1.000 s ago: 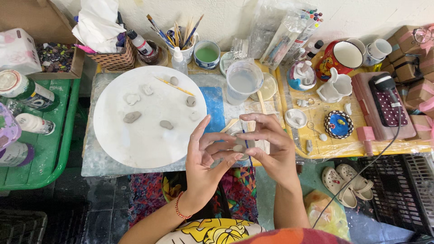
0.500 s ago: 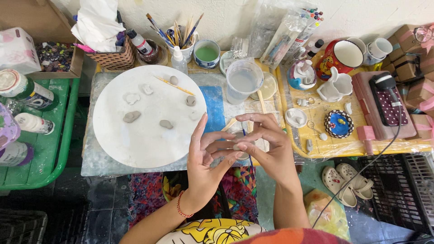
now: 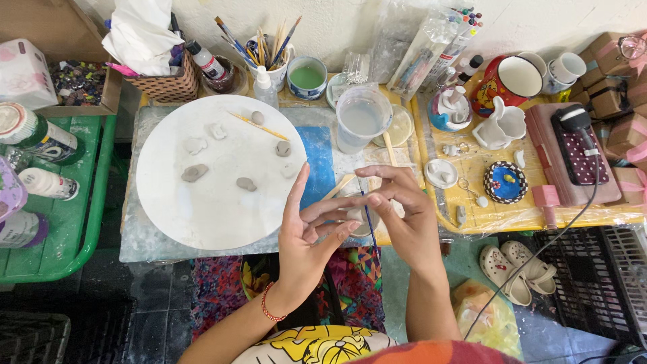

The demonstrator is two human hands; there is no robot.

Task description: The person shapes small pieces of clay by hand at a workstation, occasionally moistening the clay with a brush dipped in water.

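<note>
A single camera, worn on the person's head, looks almost straight down on the work from above. The left hand [image 3: 306, 236] and right hand [image 3: 404, 216] meet near the middle of the view, close below the lens, with both forearms running down to the bottom edge. Beyond the hands the view takes in the round white board [image 3: 216, 195], and past it the wall at the top edge. To the left of the hands lies a green tray [image 3: 74, 222]; below them, the floor. No second view shares the scene.
</note>
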